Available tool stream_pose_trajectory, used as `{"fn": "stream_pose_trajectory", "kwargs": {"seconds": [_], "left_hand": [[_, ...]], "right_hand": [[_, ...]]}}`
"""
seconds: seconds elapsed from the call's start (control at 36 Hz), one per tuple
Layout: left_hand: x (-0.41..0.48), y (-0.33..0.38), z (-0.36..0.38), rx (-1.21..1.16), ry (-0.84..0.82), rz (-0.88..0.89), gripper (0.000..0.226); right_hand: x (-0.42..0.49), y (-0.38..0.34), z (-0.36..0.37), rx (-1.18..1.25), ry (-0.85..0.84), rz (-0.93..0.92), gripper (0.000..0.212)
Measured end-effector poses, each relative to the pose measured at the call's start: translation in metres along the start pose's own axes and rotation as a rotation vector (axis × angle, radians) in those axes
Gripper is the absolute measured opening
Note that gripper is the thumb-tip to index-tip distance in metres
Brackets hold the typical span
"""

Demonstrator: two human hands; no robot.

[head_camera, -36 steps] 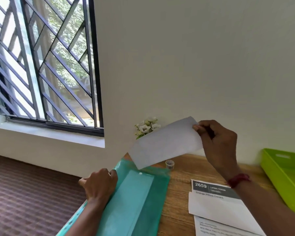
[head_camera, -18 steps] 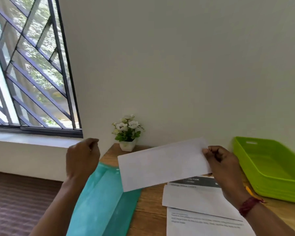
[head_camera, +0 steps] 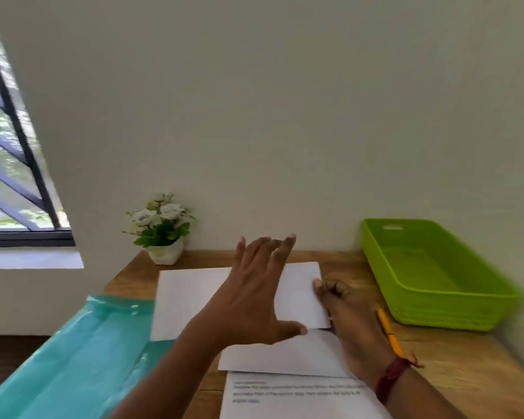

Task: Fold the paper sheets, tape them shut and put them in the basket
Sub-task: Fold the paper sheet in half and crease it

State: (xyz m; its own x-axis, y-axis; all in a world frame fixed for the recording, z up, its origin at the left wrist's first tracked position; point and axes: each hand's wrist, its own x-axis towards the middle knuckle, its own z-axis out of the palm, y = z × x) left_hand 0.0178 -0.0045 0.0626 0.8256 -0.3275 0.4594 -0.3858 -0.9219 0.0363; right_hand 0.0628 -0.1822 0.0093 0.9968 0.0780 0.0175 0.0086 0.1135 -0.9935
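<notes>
Currently the folded sheet (head_camera: 191,297) lies flat on the table (head_camera: 451,358), left of the green basket (head_camera: 436,316), right hand (head_camera: 345,316) pinching its right edge, left hand (head_camera: 254,300) spread open over it; likely light, limp, slippery, so best pinned flat and lifted by an edge.

The paper sheet (head_camera: 191,297) beneath the left hand (head_camera: 248,300) is showing plain white. The basket (head_camera: 436,313) right of the right hand (head_camera: 348,322) is showing lime green. The folder (head_camera: 73,358) left of the left hand is showing translucent teal. The pencil (head_camera: 389,331) beside the right hand is showing yellow.
</notes>
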Motion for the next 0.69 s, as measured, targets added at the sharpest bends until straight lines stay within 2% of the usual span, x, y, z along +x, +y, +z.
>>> {"fn": "stream_pose_trajectory", "kwargs": {"seconds": [0.11,0.19,0.28,0.36,0.5,0.58,0.67,0.69], "left_hand": [[-0.003,-0.007,0.024,0.060,-0.007,0.045,0.127],[-0.010,-0.010,0.031,0.097,-0.066,0.036,0.130],[-0.015,-0.006,0.034,0.109,-0.100,0.019,0.134],[-0.014,-0.001,0.037,0.126,-0.091,0.015,0.132],[-0.013,-0.001,0.044,0.133,-0.024,0.020,0.123],[-0.014,-0.004,0.046,0.152,-0.044,-0.008,0.124],[-0.017,-0.010,0.049,0.116,-0.089,-0.049,0.125],[-0.017,-0.012,0.050,0.102,-0.091,-0.063,0.125]], "right_hand": [[0.004,0.009,0.004,0.041,-0.007,-0.030,0.026],[0.004,0.011,0.003,0.090,-0.053,0.020,0.029],[0.000,0.009,0.003,0.142,-0.066,0.056,0.017],[-0.002,0.008,0.006,0.207,-0.077,0.084,0.014],[-0.004,0.005,0.006,0.221,-0.110,0.114,0.022],[-0.004,0.005,0.005,0.127,-0.093,0.055,0.026],[-0.003,0.008,0.006,-0.124,-0.069,-0.137,0.017],[-0.003,0.010,0.006,-0.189,-0.075,-0.187,0.025]]}}
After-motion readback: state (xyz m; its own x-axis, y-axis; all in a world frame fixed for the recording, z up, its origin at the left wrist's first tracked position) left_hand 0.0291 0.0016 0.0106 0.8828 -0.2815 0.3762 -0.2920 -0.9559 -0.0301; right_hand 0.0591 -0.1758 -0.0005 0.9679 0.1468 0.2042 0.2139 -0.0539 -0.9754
